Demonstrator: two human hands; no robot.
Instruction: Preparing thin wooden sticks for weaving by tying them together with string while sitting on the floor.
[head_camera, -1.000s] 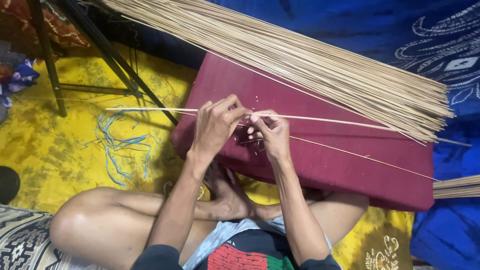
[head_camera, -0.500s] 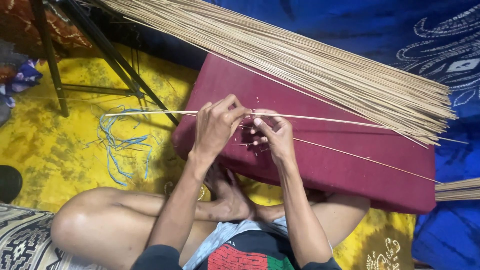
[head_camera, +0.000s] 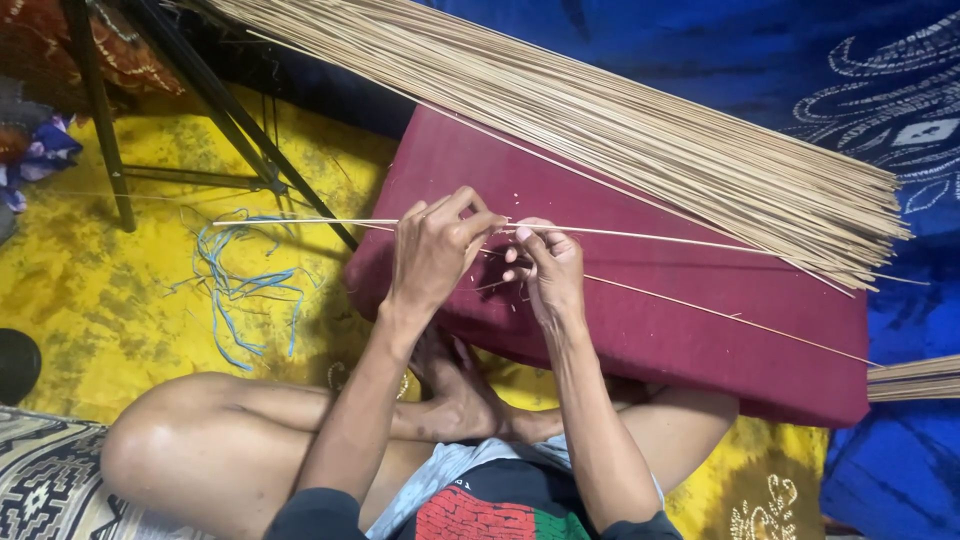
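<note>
My left hand (head_camera: 435, 250) pinches a long thin pale stick (head_camera: 640, 237) that runs horizontally over a maroon cushion (head_camera: 640, 320). My right hand (head_camera: 545, 270) grips the same stick just to the right of the left hand, fingers curled around it. Whether it also holds a small tool is hidden. A second thin stick (head_camera: 730, 315) lies slanted on the cushion below. A large bundle of similar pale sticks (head_camera: 620, 120) rests across the cushion's far edge. My crossed bare legs (head_camera: 250, 430) are in front of the cushion.
Yellow patterned cloth (head_camera: 110, 300) covers the floor, with loose blue strings (head_camera: 240, 285) on it. Dark metal stand legs (head_camera: 200, 100) rise at the upper left. Blue patterned fabric (head_camera: 880, 100) lies to the right, and another stick bundle end (head_camera: 915, 378) pokes in at the right edge.
Both hands have stayed together on the stick over the cushion. The fingers have shifted slightly along it. Nothing else has moved.
</note>
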